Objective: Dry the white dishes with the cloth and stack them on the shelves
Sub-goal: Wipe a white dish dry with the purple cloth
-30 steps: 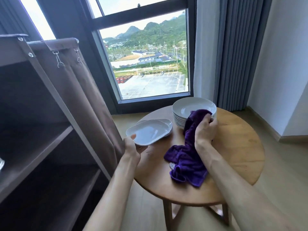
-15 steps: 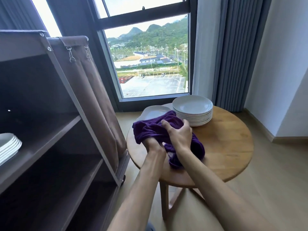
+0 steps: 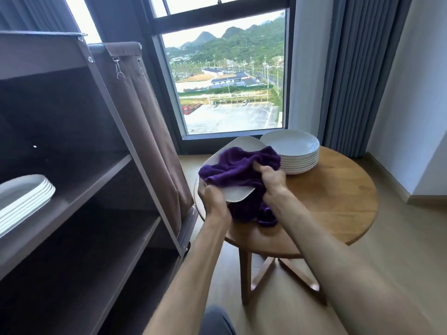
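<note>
My left hand grips the near edge of a white oblong dish, held tilted above the round wooden table. My right hand clutches the purple cloth, which is bunched over the dish's face and hangs down behind it. A stack of several white round plates stands at the table's back. On the middle shelf of the brown rack at the left lies a stack of white oblong dishes.
The rack's lower shelf is dark. A brown fabric cover hangs on the rack's right side, close to the table. A window and grey curtains stand behind. Wooden floor lies to the right.
The left hand has lifted the oblong dish off the table. The right hand brought the cloth from the plate stack onto the dish. The view has turned left, showing the shelf's dishes.
</note>
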The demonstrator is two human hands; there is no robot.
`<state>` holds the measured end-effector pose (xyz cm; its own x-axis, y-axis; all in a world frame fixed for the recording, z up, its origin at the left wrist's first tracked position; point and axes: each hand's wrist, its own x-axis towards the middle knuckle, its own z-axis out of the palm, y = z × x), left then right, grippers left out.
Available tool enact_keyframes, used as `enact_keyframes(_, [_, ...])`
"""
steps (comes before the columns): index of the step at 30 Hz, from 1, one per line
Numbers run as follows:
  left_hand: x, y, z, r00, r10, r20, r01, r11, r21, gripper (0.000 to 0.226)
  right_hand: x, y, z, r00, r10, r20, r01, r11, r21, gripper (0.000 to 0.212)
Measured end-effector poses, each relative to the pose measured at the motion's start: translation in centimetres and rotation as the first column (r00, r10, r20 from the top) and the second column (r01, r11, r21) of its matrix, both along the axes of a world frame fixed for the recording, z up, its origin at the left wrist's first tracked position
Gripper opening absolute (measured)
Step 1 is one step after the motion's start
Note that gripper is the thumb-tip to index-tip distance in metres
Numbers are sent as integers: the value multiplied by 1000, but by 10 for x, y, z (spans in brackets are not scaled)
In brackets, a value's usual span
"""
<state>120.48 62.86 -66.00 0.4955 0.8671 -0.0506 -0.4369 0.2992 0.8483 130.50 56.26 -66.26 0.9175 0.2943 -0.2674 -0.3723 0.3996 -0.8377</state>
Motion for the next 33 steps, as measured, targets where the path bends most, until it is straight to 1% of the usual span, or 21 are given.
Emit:
enact_keyframes(2, [-9, 16, -2, 993, -32, -114, 37, 998, 45, 29, 12, -6, 2, 999, -39, -8, 39, 999, 24, 27])
enact_keyframes(3, [-12, 23, -2, 989, -83, -121, 88, 995, 38, 27, 15, -5, 3, 998, -65, -21, 66, 997, 48, 18])
enact_keyframes(5, [-11, 16, 1, 989, -134, -65, 134, 991, -10, 35, 9, 0, 2, 991, -101, -88, 108, 991, 76, 15])
enact_keyframes(7, [-1, -9, 0, 996, -91, -12, 90, 992, -92, 43, -2, 5, -7, 978, -116, -176, 142, 979, 145, 12])
enact_keyframes(8, [5, -20, -3, 999, -44, -17, 41, 993, -114, 44, -10, 5, -17, 982, -104, -156, 130, 977, 168, 20])
enact_keyframes(9, [11, -29, -6, 999, 19, -46, -24, 993, -116, 41, -20, 5, -24, 992, -15, -121, 46, 965, 259, 29])
enact_keyframes(10, [16, -35, -9, 993, 84, -86, -93, 990, -108, 33, -30, 2, -28, 990, 93, -108, -48, 932, 360, 34])
enact_keyframes(11, [20, -35, -13, 985, 123, -122, -135, 986, -100, 23, -32, 1, -34, 988, 119, -103, -71, 920, 386, 37])
enact_keyframes(12, [20, -29, -15, 984, 126, -128, -138, 986, -88, 18, -33, -1, -34, 985, 144, -98, -100, 927, 362, 38])
enact_keyframes(14, [12, -15, -16, 978, 142, -150, -143, 990, 5, 28, -23, 0, -32, 988, 29, -152, 9, 970, 245, 40])
enact_keyframes(15, [8, -6, -15, 970, 164, -179, -149, 984, 97, 32, -20, -1, -29, 986, 59, -154, -21, 970, 242, 40])
enact_keyframes(17, [0, 8, -9, 951, 202, -233, -128, 946, 298, 36, -17, -8, -29, 986, 146, -80, -124, 965, 231, 35])
enact_keyframes(20, [-2, 28, 10, 940, 174, -294, -25, 892, 451, 39, -16, -18, -36, 973, 230, 8, -222, 927, 302, 35])
enact_keyframes(23, [1, 41, 30, 932, 95, -350, 79, 889, 451, 45, -12, -7, -32, 985, 173, -21, -156, 927, 342, 31])
enact_keyframes(25, [5, 34, 30, 959, 17, -281, 90, 928, 362, 46, -14, 5, -28, 987, 136, -83, -99, 933, 346, 36])
enact_keyframes(26, [8, 25, 24, 974, 4, -228, 77, 937, 341, 41, -17, 12, -27, 983, 137, -124, -87, 935, 344, 38])
enact_keyframes(27, [11, 13, 17, 981, 16, -194, 55, 934, 353, 30, -22, 18, -25, 974, 152, -169, -85, 933, 349, 40])
enact_keyframes(28, [15, 2, 10, 981, 57, -183, 18, 923, 385, 16, -26, 23, -23, 966, 166, -198, -91, 935, 342, 41])
enact_keyframes(29, [16, -7, 5, 978, 118, -170, -40, 914, 405, 9, -29, 25, -24, 964, 165, -207, -92, 943, 321, 41])
enact_keyframes(31, [13, -11, 5, 967, 204, -154, -128, 908, 399, 17, -28, 21, -25, 977, 123, -171, -73, 959, 275, 42])
enact_keyframes(33, [7, -2, 9, 967, 191, -171, -103, 901, 422, 31, -20, 9, -27, 995, 69, -72, -50, 970, 240, 42])
